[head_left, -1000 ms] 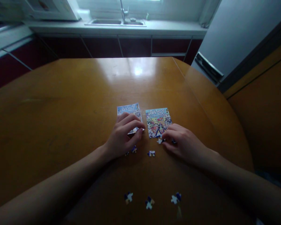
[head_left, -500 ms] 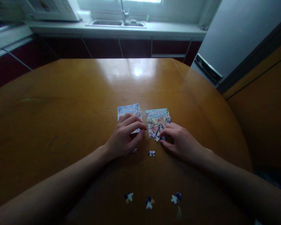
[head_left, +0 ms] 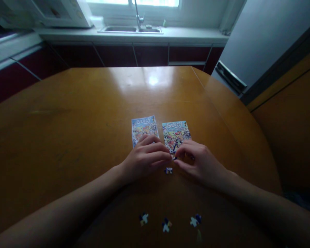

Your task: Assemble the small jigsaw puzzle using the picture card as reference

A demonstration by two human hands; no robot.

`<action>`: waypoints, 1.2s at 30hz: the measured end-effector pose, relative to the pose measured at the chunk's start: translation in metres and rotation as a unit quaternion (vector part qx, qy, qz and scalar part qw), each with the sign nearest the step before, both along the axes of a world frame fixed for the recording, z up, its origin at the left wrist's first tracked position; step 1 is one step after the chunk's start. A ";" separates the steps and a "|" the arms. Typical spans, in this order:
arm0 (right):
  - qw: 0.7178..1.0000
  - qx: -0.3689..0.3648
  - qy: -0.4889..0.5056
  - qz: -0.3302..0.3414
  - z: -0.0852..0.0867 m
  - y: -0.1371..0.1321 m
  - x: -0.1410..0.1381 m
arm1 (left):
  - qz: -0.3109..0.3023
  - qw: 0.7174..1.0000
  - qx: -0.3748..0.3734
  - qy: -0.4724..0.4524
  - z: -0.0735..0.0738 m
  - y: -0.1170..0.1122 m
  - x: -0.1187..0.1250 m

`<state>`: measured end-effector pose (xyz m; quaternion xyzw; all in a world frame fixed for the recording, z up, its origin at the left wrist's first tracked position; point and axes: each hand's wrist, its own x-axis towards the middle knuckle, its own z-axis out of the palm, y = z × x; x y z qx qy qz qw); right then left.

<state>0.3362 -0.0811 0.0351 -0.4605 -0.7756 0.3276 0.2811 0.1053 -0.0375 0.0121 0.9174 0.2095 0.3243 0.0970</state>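
Note:
Two small colourful puzzle pictures lie side by side on the wooden table [head_left: 67, 113]: the left picture [head_left: 143, 127] and the right picture [head_left: 175, 132]. My left hand [head_left: 144, 160] and my right hand [head_left: 198, 162] meet at the lower left corner of the right picture, fingertips pinched together on a small puzzle piece [head_left: 174, 157]. Just below the fingers lies a loose piece [head_left: 168, 170]. Nearer to me, three loose pieces sit in a row: left one [head_left: 144, 218], middle one [head_left: 166, 225], right one [head_left: 195, 220].
A counter with a sink [head_left: 130, 29] and tap runs along the far wall under a window. A white appliance [head_left: 64, 12] stands at the back left. A grey fridge [head_left: 250, 41] stands at the right, past the table's curved edge.
My left hand slid right off the left picture to meet my right hand. My right hand carried the small piece up to the right picture's lower edge.

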 end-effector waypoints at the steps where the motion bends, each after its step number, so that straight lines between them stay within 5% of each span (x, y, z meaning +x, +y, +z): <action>1: 1.000 -0.019 0.015 -0.005 0.001 0.001 0.001 | -0.004 1.000 -0.004 -0.004 0.001 0.000 0.000; 9: 0.961 -0.182 0.205 -0.021 0.002 0.000 -0.008 | -0.013 0.997 -0.043 -0.060 0.001 -0.001 0.004; 13: 0.937 -0.213 0.265 -0.084 -0.004 -0.002 -0.012 | 0.022 0.992 -0.052 -0.111 0.000 -0.004 0.008; 17: 0.928 -0.203 0.289 -0.120 -0.002 -0.004 -0.017 | 0.024 0.993 -0.047 -0.109 0.003 -0.012 0.013; 21: 0.949 -0.174 0.234 -0.117 0.002 -0.004 -0.017 | 0.049 0.992 -0.054 -0.103 0.006 -0.017 0.016; 30: 0.962 -0.013 0.155 -0.226 0.008 0.026 0.024 | 0.070 0.997 -0.027 -0.004 -0.004 -0.011 0.016; 36: 0.969 -0.009 0.131 -0.208 0.007 0.030 0.029 | 0.070 0.996 0.000 0.063 -0.009 -0.008 0.020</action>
